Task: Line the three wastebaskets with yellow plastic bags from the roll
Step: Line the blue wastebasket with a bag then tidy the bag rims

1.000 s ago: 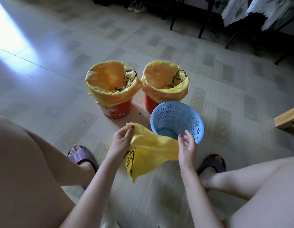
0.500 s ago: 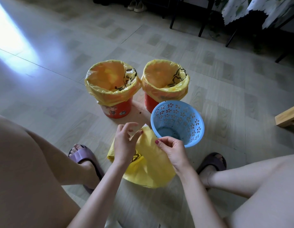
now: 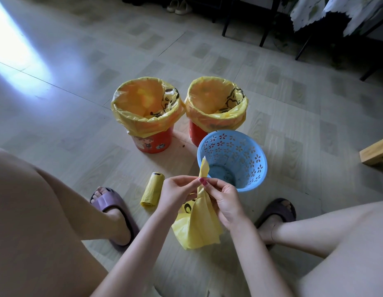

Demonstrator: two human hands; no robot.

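Two red wastebaskets stand side by side on the floor, the left one (image 3: 153, 143) and the right one (image 3: 197, 133), each lined with a yellow bag folded over its rim. In front of them a blue perforated wastebasket (image 3: 247, 151) holds no bag. My left hand (image 3: 177, 192) and my right hand (image 3: 223, 199) pinch the top edge of a loose yellow bag (image 3: 199, 226), which hangs bunched below my fingers, with one corner sticking up. The roll of yellow bags (image 3: 152, 189) lies on the floor left of my hands.
My feet in slippers rest on the floor, one (image 3: 113, 213) at the left and one (image 3: 276, 213) at the right, with my bare legs on both sides. A wooden piece (image 3: 374, 152) juts in at the right. Dark furniture legs (image 3: 265, 28) stand at the back.
My hands have come together at the bag's top edge, and the bag now hangs gathered and narrow instead of spread wide. The roll on the floor has come into view.
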